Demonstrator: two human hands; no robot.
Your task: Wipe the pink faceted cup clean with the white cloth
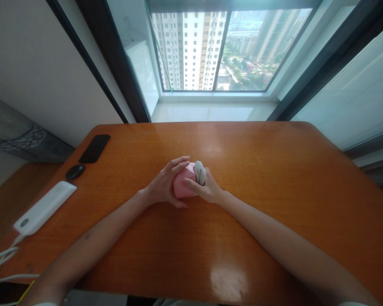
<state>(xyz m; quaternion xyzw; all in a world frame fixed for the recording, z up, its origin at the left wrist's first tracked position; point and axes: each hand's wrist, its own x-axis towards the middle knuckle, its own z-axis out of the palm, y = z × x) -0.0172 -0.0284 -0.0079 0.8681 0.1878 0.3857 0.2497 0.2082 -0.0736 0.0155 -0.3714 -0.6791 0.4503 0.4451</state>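
Near the middle of the wooden table [261,170] is a small pink, rounded, container-like object [182,187]. A bunched light-grey piece [200,173], which looks like cloth, sits at its right end. My left hand [167,182] cups the pink object from the left, fingers over its far side and thumb along its near side. My right hand [208,187] grips from the right, with its thumb on the pink surface and the grey piece against the fingers. Its other fingers are mostly hidden, and whether the grey piece lies inside the pink object I cannot tell.
Along the table's left edge lie a black phone [95,148], a black mouse-like object [75,171] and a white power strip [46,208] with white cables [3,257]. Beyond the far edge is a window [221,51] with a sill [210,111].
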